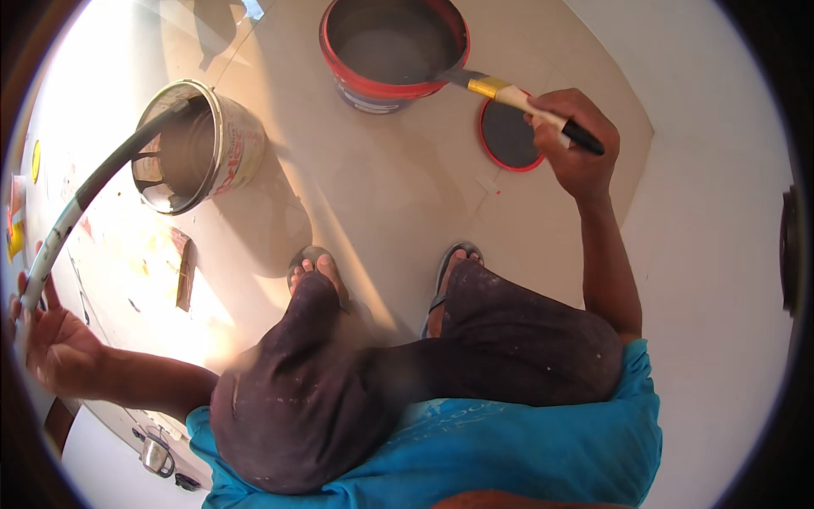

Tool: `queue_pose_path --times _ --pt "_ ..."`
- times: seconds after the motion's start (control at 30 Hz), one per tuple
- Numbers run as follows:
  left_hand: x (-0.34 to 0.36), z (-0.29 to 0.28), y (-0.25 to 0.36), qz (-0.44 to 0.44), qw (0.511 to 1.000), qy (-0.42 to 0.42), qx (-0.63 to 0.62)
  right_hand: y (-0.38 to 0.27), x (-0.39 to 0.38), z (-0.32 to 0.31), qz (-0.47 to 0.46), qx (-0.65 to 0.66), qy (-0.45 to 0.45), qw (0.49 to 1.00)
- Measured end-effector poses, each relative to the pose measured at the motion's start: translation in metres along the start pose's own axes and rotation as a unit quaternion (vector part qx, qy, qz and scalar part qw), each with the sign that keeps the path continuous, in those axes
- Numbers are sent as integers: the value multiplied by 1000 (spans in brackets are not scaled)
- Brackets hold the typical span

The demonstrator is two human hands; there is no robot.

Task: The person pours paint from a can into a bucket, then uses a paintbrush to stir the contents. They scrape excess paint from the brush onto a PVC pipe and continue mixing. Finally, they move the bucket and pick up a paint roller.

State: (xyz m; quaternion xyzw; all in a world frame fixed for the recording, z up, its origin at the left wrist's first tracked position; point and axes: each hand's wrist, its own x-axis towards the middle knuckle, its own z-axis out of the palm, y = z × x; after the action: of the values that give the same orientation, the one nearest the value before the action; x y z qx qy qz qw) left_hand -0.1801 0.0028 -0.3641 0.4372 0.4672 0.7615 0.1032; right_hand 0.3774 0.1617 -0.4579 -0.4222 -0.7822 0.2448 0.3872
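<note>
My right hand (577,140) grips a paintbrush (514,95) by its pale, black-ended handle. The brush's bristles meet the red rim of a bucket (395,88) that holds grey paint (394,42). At the far left, my left hand (66,348) has its fingers round the lower end of a long white stick (58,242). Dark paint coats the stick's other end, which reaches into a white bucket (242,148). That bucket is tilted with its mouth toward the left, and dark paint smears its inside.
A round red-edged lid (510,136) lies on the tiled floor (373,187) beside the paint bucket. A brown strip (185,273) lies on the sunlit, paint-spotted floor at left. A metal cup (156,455) is at lower left. A white wall (712,254) rises at right.
</note>
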Motion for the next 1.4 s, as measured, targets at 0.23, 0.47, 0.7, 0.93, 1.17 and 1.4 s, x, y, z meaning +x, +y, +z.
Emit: queue_pose_path --times 0.23,0.47,0.7,0.93,1.17,1.4 --pt "-26 -9 -58 -1 988 7 154 4 17 48 260 195 140 935" --pt "-52 -5 -90 -85 979 19 182 -2 10 15 296 101 144 939" --pt "-63 21 -118 -127 978 16 165 -94 65 50 69 157 -24 985" --pt "-74 21 -134 -122 968 13 221 -167 127 196 -131 80 -188 970" --pt "-69 8 -124 -133 966 51 215 -162 133 332 -121 -198 -331 915" --pt "-69 -7 -121 -162 966 84 185 -173 138 324 -104 -136 -319 932"
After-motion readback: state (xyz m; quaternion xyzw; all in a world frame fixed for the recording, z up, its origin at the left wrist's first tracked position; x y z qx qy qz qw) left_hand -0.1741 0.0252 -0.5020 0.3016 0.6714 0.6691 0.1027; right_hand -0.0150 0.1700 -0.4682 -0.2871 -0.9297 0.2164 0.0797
